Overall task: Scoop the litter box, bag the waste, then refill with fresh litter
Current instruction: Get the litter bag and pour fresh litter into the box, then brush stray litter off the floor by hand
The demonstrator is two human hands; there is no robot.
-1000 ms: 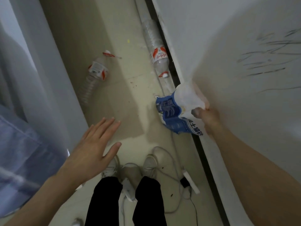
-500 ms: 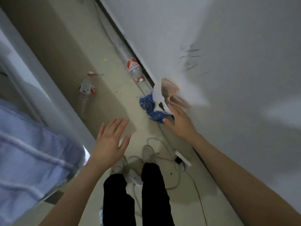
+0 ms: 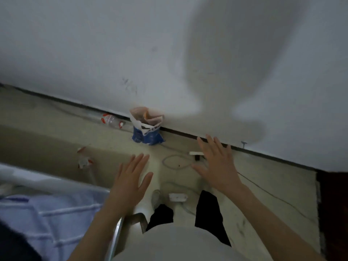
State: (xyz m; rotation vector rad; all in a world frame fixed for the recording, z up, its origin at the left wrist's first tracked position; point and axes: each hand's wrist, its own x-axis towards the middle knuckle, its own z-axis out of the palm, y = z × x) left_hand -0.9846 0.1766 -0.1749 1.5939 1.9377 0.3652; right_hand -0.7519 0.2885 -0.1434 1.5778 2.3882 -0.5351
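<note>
The right hand [image 3: 216,166] had let go of the bag [image 3: 146,129] it was gripping a second before, and the view had swung so the wall [image 3: 94,53] now filled the top of the frame. The bag stood upright on the floor [image 3: 56,117] against the wall's foot, its mouth open, well apart from both hands. The right hand hung spread and empty nearer the person than the bag and to its right. The left hand [image 3: 130,183] was likewise spread, holding nothing, just this side of the bag. A bottle [image 3: 111,120] lay along the wall just left of the bag; a cable [image 3: 175,162] looped on the floor between bag and feet.

No litter box showed. The bag seemed just set aside, so either the refill was finished or a step lay between. The next move likely called for turning from the bag without catching the cable.
</note>
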